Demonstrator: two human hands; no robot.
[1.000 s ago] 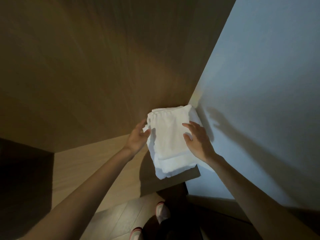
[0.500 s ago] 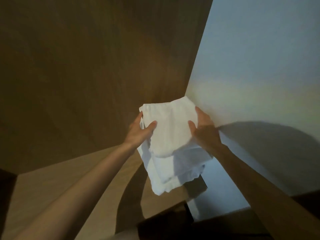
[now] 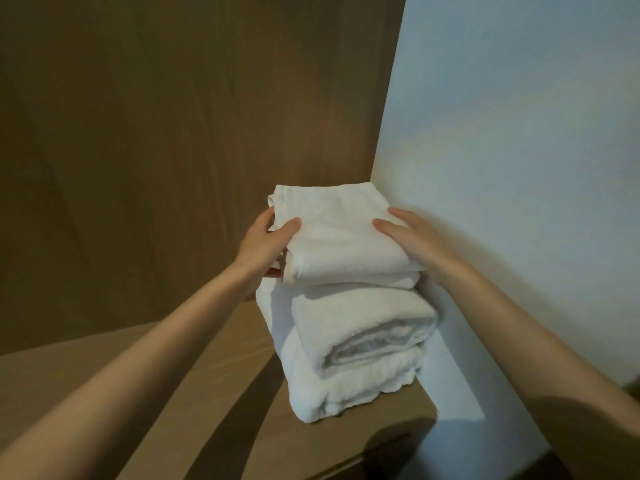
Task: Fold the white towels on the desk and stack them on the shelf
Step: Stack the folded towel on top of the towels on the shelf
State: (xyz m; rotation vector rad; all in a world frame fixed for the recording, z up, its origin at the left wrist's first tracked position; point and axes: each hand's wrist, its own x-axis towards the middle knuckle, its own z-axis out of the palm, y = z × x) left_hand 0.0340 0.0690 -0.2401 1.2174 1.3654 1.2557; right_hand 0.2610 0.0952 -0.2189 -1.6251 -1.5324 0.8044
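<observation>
Top towel (image 3: 341, 237) on the stack (image 3: 360, 341), long axis running straight ahead.
Left hand (image 3: 263, 247) pinches its left edge, thumb over; right hand (image 3: 412, 237) flanks the right, fingers straight.

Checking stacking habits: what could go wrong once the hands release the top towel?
The top towel, held by the left hand with the right hand on it, sits on a rounded middle towel; it may slide. The bottom towel lies near the shelf front edge; the stack could tip off.
</observation>
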